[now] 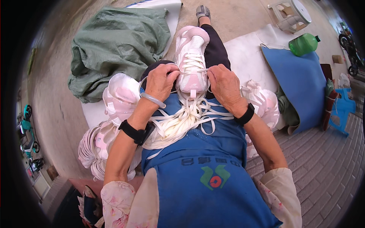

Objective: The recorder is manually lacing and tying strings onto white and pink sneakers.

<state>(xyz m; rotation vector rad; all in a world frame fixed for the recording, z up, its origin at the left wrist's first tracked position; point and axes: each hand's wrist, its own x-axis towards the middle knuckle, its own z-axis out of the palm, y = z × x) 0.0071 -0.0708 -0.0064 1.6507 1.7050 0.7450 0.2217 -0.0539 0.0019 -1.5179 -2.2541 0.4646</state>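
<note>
A pink and white sneaker upper (193,40) lies over my lap, its heel end toward me. White shoelace (193,60) crosses its front in several rows. At the upper's left edge my left hand (161,80) pinches one part of the shoelace between thumb and fingers. Opposite it, my right hand (227,89) pinches the lace on the right side, and the lace runs nearly level between both hands. A loose bundle of white laces (175,127) spreads over my blue apron (194,171), just below the upper.
Stacked pink and white uppers (121,95) lie on my left, with more uppers (263,104) on my right. Beyond are a green woven sack (118,45), a blue mat (294,79), a green bottle (304,45), a white stool (292,15) and a blue stool (342,110).
</note>
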